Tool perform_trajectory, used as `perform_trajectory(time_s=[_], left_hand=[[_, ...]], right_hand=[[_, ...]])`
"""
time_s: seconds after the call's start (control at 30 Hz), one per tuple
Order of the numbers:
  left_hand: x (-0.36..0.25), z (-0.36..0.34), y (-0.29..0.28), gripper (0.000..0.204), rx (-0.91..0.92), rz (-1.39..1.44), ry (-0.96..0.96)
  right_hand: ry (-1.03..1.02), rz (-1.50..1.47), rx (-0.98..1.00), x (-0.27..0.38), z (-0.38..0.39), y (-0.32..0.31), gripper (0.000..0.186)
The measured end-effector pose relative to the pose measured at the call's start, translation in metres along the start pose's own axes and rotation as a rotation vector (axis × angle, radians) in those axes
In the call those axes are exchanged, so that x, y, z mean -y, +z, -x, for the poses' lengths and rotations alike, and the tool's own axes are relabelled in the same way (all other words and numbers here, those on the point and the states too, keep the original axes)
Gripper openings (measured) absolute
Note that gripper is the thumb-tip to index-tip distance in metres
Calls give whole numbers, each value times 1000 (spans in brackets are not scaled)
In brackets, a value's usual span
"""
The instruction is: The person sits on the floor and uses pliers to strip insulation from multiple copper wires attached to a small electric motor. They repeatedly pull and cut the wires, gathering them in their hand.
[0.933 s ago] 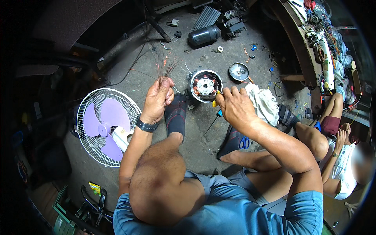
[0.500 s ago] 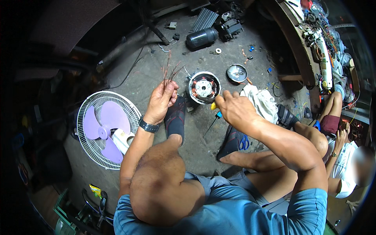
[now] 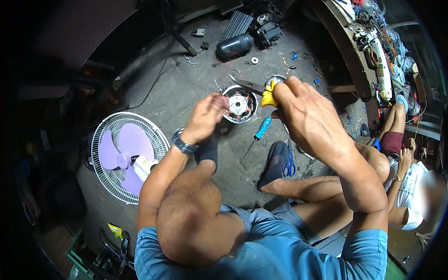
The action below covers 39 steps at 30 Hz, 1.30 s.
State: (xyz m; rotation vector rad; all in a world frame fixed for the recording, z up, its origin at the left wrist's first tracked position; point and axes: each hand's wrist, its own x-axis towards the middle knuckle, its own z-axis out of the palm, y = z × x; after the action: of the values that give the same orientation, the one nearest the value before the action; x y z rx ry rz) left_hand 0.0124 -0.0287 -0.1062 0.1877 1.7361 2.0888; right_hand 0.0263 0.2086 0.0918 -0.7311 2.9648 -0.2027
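My right hand (image 3: 310, 116) is closed around the yellow handle of a dark-bladed tool (image 3: 254, 87); its blade points left, above the motor's far side. A round fan motor (image 3: 238, 105) with copper windings inside a pale housing sits on the floor between my feet. My left hand (image 3: 206, 116) is at the motor's left edge. Motion smears its fingers, and I cannot make out anything in them. Partly behind the tool lies a round metal cover (image 3: 276, 79). A blue-handled screwdriver (image 3: 263, 128) rests on the floor just nearer than the motor.
A fan (image 3: 122, 159) with purple blades and a white grille lies at left. Blue-handled scissors (image 3: 290, 167) are beside my right shoe (image 3: 274, 163). A black cylinder (image 3: 234, 46) lies farther off. Another person (image 3: 406, 186) sits at right, near a cluttered shelf (image 3: 380, 65).
My right hand has risen from beside the motor, bringing the yellow-handled tool into plain view. My left hand has lowered toward the motor; the thin copper wires it held no longer show.
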Motion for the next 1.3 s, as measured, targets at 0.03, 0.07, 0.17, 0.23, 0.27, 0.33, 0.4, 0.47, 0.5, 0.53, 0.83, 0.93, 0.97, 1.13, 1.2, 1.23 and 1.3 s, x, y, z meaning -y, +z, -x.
perform_trajectory(time_s=[0.03, 0.07, 0.17, 0.23, 0.27, 0.33, 0.4, 0.47, 0.5, 0.53, 0.83, 0.93, 0.97, 1.13, 1.2, 1.23, 1.3], left_hand=[[-1, -2, -15, 32, -49, -5, 23], [-3, 0, -34, 31, -112, -14, 43], [-3, 2, -55, 28, -220, 133, 122], [-8, 6, -47, 27, -199, 205, -15], [-10, 11, -44, 26, -197, 234, -87], [0, 17, -43, 26, -167, 197, -83], [9, 22, -42, 25, -169, 187, -99], [17, 25, -41, 24, -178, 191, -100], [19, 26, -42, 23, -178, 197, -97], [21, 25, -42, 23, -178, 203, -94], [23, 19, -34, 22, -118, 235, -117], [26, 22, -36, 22, -137, 211, -134], [25, 22, -36, 22, -138, 215, -136], [23, 24, -37, 22, -148, 206, -134], [24, 22, -36, 22, -132, 206, -127], [25, 21, -35, 21, -122, 207, -123], [26, 19, -32, 21, -123, 217, -117]], right_hand=[[-11, 12, 5, -3, 2, -2, 16], [-35, 16, 9, -4, 5, -3, 16], [0, 94, 187, -4, 22, 46, 20], [17, 130, 270, -6, 28, 94, 22], [13, 130, 298, -8, 25, 116, 23], [-5, 151, 327, -5, 15, 128, 24], [-26, 194, 327, -1, 9, 131, 23], [-62, 262, 353, 0, 7, 134, 26], [-78, 277, 367, 0, 5, 133, 27], [-93, 292, 380, -1, 4, 132, 28], [-57, 313, 447, 6, 3, 128, 31], [1, 266, 489, 7, 2, 125, 30], [-19, 269, 460, 5, 4, 126, 29], [-61, 318, 414, 8, 5, 130, 27], [-57, 243, 394, 6, 6, 132, 27], [-53, 207, 383, 4, 7, 133, 27], [-56, 140, 376, -4, 10, 135, 27]])
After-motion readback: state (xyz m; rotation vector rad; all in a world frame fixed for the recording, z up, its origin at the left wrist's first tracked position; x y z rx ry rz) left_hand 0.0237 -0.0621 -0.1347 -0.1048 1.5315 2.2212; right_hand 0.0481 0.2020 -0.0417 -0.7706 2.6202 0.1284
